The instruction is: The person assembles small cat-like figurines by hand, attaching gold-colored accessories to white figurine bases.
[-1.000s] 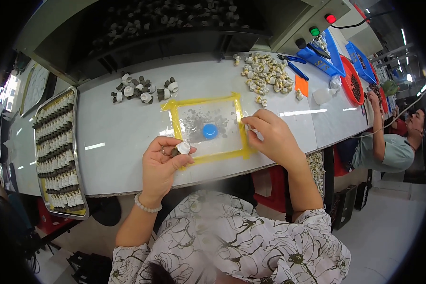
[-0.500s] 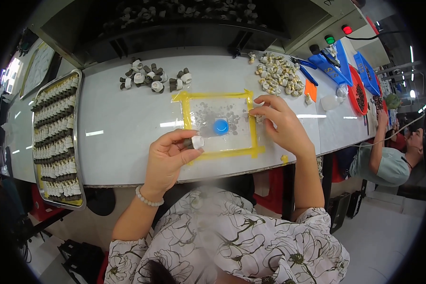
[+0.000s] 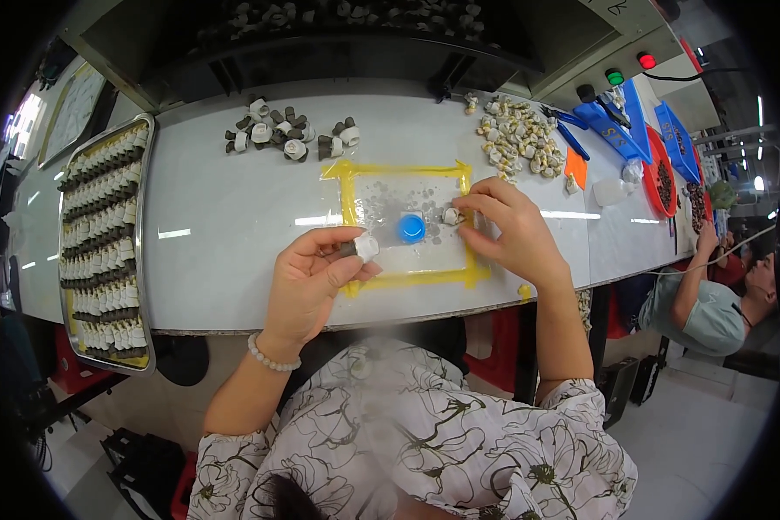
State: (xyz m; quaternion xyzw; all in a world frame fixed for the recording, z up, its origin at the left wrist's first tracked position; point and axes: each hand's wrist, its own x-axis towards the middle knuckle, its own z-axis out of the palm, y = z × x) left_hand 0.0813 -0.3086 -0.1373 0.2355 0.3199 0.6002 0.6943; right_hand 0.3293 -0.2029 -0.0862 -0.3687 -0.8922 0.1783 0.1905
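Observation:
My left hand (image 3: 310, 277) is closed on a small white-and-dark-grey part (image 3: 366, 248), held over the left strip of a yellow tape frame (image 3: 407, 170). Between the thumb and fingers of my right hand (image 3: 516, 227) is a small whitish-yellow piece (image 3: 451, 216), at the right side of that frame. A round blue cap (image 3: 412, 228) sits between my two hands, on the clear sheet inside the tape. Grey wet-looking spots surround it.
Left stands a metal tray (image 3: 149, 260) with rows of white-and-grey parts. Loose similar parts (image 3: 273, 132) lie at the back; a heap of whitish-yellow pieces (image 3: 520, 139) lies back right, near blue-handled pliers (image 3: 572, 141), blue bins (image 3: 611, 130) and a red bowl (image 3: 663, 204). A co-worker (image 3: 702, 312) sits far right.
My right hand has moved left toward the blue cap, and the piece in its fingers now shows more plainly. My left hand keeps its part, turned slightly. The whole view has shifted a little.

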